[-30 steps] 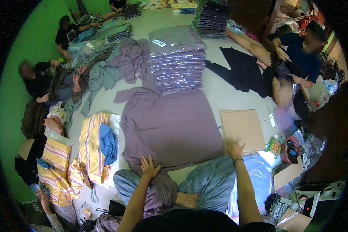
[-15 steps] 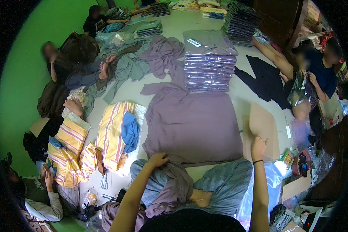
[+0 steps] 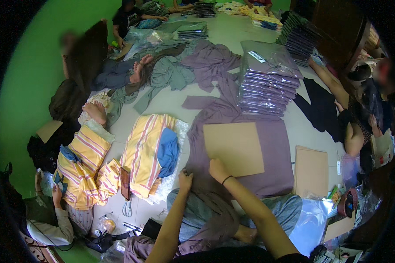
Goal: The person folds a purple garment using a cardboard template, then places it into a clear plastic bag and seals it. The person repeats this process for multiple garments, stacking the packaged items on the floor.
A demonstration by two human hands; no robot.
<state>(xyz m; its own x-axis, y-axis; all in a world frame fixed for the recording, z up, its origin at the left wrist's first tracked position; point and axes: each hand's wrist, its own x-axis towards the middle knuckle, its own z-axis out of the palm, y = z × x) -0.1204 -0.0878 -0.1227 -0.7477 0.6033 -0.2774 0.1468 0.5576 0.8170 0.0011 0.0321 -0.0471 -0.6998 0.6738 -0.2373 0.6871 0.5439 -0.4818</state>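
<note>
A mauve garment [image 3: 276,158] lies spread on the floor before me, its near part running over my crossed legs. On top of it rests a flat sheet of brown cardboard [image 3: 235,144], slightly tilted. My right hand [image 3: 218,170] grips the cardboard at its near left edge, fingers closed. At the garment's near left edge is my left hand [image 3: 185,180], its fingers curled closed on the cloth; the exact grip is partly hidden.
More brown cardboard [image 3: 310,171] lies to the right, beside clear plastic bags [image 3: 309,221]. Beyond the garment stands a stack of bagged mauve clothes [image 3: 267,87]. Yellow striped clothes [image 3: 145,149] and a phone [image 3: 125,184] are on the left. Several people sit around.
My right hand has brought a cardboard sheet from the pile on the right leftward onto the mauve garment. My left hand stays by the garment's near left edge. The view has shifted.
</note>
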